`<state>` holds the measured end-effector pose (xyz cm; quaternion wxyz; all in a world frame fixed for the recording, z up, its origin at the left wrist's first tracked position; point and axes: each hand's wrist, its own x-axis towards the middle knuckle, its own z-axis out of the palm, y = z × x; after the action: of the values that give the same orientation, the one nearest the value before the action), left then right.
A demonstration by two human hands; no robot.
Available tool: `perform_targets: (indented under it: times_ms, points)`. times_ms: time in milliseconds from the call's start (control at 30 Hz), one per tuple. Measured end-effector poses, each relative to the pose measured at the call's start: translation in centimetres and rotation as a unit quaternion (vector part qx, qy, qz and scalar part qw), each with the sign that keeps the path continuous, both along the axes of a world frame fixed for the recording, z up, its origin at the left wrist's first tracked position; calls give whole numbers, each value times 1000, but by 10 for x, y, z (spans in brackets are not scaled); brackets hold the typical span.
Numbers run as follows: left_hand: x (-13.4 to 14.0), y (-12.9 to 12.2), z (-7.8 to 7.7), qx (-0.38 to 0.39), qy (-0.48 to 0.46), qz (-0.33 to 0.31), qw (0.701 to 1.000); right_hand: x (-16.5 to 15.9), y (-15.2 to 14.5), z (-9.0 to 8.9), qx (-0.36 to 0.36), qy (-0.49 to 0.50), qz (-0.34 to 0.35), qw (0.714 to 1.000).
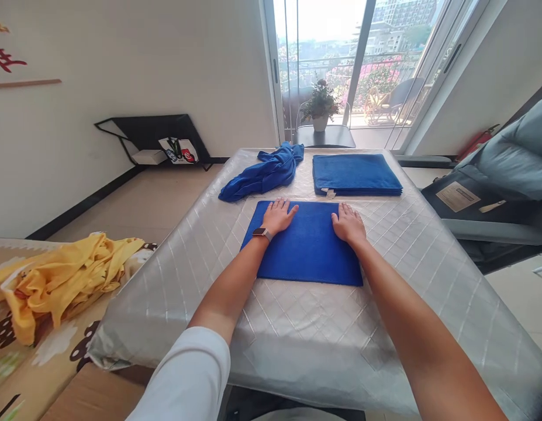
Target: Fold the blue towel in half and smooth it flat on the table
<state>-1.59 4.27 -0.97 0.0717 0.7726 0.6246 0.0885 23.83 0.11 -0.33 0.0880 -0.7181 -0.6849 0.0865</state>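
Observation:
A blue cloth (310, 251) lies flat as a neat rectangle in front of me. My left hand (279, 216) rests on its upper left part, palm down with fingers stretched out. Near the cloth's upper right corner, my right hand (349, 223) also lies flat, fingers extended. Beyond it on the right sits a stack of folded blue cloths (356, 173), with a small white tag at its front edge. A crumpled blue cloth (264, 174) is bunched up at the far left of the table.
A silvery quilted cover (297, 339) drapes the table. Yellow fabric (78, 275) lies heaped on a patterned surface to the left. On the right stands a grey armchair (499, 228). A potted plant (321, 108) is on a chair past the far edge, before a glass door.

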Motion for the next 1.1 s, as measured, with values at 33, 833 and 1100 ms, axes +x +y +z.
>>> perform_targets:
  times_ms: [33,833,1100]
  points:
    - [-18,2,1,-3,1,26,1000,0,0,0,-1,0,0,1000]
    - [-65,1,-2,-7,-17,82,996,0,1,1,-3,-11,-6,1000]
    - [-63,-2,2,-12,-3,89,996,0,1,1,-5,-19,-5,1000]
